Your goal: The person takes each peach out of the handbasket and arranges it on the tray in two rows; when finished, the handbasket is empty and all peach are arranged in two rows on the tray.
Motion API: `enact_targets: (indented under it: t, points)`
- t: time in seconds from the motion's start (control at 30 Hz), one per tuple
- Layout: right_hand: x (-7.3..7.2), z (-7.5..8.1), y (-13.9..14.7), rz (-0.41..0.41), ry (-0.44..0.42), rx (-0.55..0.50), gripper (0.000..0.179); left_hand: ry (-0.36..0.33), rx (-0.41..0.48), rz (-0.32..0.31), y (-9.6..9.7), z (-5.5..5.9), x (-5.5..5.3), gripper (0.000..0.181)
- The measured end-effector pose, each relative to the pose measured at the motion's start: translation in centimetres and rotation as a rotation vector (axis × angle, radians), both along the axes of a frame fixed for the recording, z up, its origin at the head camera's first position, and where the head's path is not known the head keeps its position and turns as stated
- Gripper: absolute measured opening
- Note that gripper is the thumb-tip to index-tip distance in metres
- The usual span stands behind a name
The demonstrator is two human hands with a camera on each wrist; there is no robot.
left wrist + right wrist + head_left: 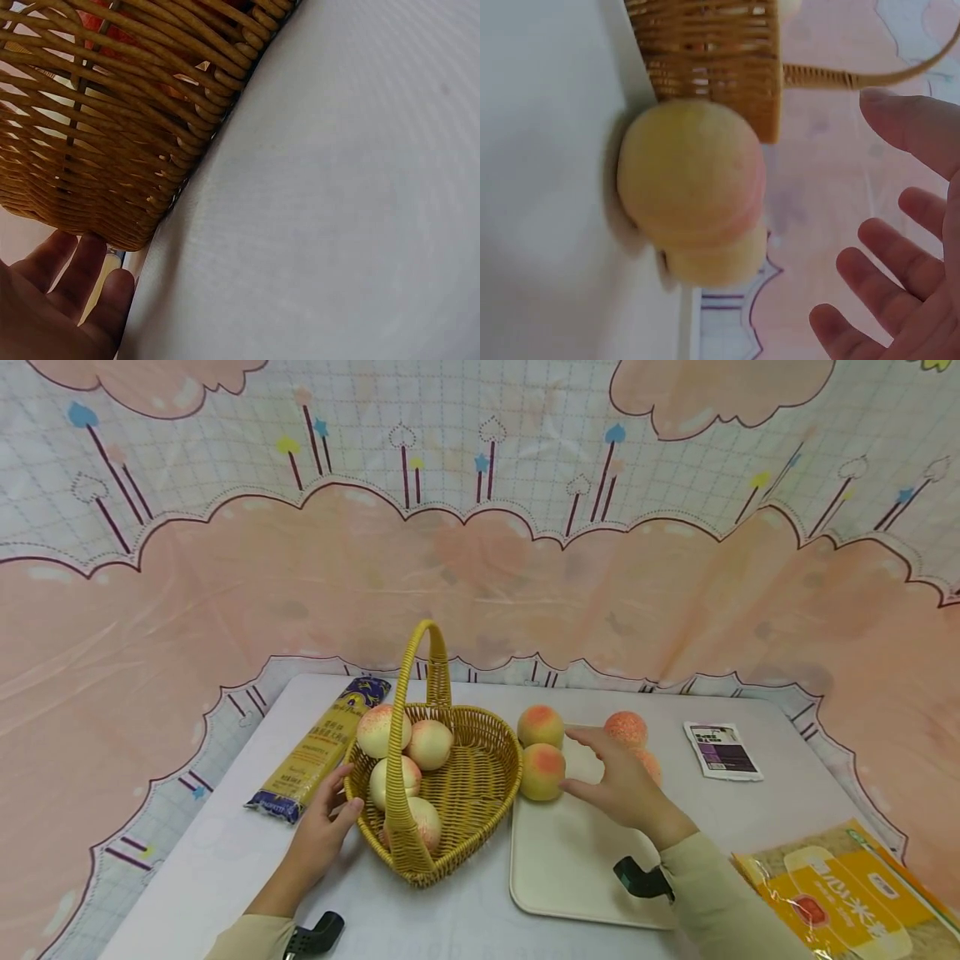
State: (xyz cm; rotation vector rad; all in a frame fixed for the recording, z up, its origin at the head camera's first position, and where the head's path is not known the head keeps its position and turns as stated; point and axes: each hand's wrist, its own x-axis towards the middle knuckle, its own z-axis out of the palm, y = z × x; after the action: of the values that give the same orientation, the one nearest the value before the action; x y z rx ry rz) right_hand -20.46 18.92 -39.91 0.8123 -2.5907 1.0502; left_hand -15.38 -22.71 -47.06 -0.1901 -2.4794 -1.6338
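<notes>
A yellow wicker basket (480,777) with a tall handle holds several pale peaches (431,745). My left hand (318,839) is at the basket's left side, fingertips right at the wicker (97,172) in the left wrist view. Over the cream tray (573,868), my right hand (630,789) is spread, thumb and fingers apart, holding nothing. Just left of its fingertips sit two yellow-red peaches, a nearer one (542,772) and a farther one (540,727). In the right wrist view the nearer peach (690,172) stands apart from the hand. Two orange-pink peaches (626,727) are partly hidden behind that hand.
A spaghetti pack (318,747) lies left of the basket. Toward the right are a small white and purple packet (722,752) and an orange and yellow bag (840,893). A patterned cloth (480,585) hangs behind the white table (420,927).
</notes>
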Motion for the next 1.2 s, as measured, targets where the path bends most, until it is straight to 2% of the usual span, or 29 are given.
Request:
enact_targets:
  t: [0.13,0.37,0.57,0.67,0.9,1.2]
  points:
    - [0.0,0.4,-1.8,0.035,-0.010,0.017,0.064,-0.008,0.006,-0.005,0.0,0.1,0.0,0.057]
    - [0.1,0.7,-4.7,0.113,-0.091,0.015,0.064,-0.009,-0.004,0.000,0.0,0.2,0.0,0.056]
    - [0.0,0.7,-7.2,0.210,-0.080,0.048,0.064,-0.002,-0.012,0.007,0.0,0.1,-0.1,0.056]
    - [-0.1,0.5,-8.3,0.233,-0.085,0.069,0.064,-0.004,-0.010,0.006,-0.1,0.0,-0.1,0.056]
    - [-0.3,0.4,-10.0,0.250,-0.145,0.121,0.065,-0.016,-0.013,0.007,0.0,0.0,0.0,0.055]
    - [-0.5,0.7,-11.5,0.317,-0.237,0.178,0.065,-0.021,-0.009,0.013,-0.1,0.1,0.0,0.055]
